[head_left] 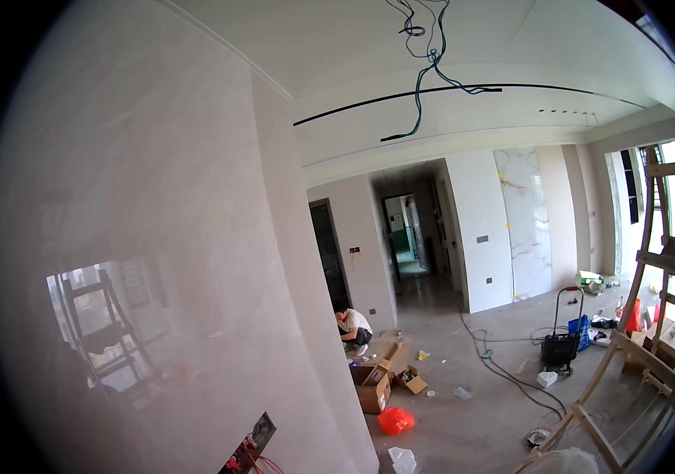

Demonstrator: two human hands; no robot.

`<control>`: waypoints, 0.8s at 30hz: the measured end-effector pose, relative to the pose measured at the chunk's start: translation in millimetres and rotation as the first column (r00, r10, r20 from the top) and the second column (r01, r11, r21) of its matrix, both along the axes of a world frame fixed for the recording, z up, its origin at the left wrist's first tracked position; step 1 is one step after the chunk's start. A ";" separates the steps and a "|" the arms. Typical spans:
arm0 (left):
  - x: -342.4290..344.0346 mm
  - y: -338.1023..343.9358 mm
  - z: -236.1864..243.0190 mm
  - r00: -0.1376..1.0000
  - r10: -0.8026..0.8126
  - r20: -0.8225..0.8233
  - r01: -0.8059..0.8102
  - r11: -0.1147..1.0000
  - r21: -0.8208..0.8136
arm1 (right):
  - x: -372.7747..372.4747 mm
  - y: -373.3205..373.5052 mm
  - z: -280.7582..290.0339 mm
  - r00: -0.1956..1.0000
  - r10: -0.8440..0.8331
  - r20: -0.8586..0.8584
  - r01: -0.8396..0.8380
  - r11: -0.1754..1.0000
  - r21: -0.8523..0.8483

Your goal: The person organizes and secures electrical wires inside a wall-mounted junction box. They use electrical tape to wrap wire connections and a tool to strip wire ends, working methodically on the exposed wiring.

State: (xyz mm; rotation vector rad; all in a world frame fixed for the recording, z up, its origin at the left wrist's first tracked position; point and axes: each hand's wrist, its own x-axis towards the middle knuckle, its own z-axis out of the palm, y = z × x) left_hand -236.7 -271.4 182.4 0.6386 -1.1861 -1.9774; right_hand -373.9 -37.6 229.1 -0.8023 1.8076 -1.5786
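Observation:
Neither of my hands shows in the head view. Closest to me on the left rises a smooth, glossy pale wall (156,197), which mirrors a window and a ladder. Low on this wall, at the bottom edge of the picture, a dark rectangular opening (260,430) holds red parts. Thin red wires (265,461) hang out of it. What lies deeper inside is too small to tell.
A wooden stepladder (630,340) stands at the right. Dark cables (419,99) dangle from the ceiling. A person (353,325) crouches beside cardboard boxes (375,391). Cables (503,370), a red bag (396,421) and a black hand cart (560,347) are on the floor.

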 end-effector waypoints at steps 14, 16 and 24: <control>-7.3 -6.8 -22.6 0.979 0.158 0.128 -0.090 0.901 -0.425 | 1.9 2.3 5.9 0.999 -0.041 -0.030 0.042 0.998 0.042; -5.9 -3.1 -11.4 0.959 0.223 0.173 -0.115 0.868 -0.483 | 2.1 2.0 5.2 0.999 -0.042 -0.033 0.044 0.998 0.046; 3.4 -4.2 1.5 0.908 0.364 0.206 -0.136 0.723 -0.677 | 1.5 2.4 5.7 0.998 -0.044 -0.040 0.046 0.998 0.051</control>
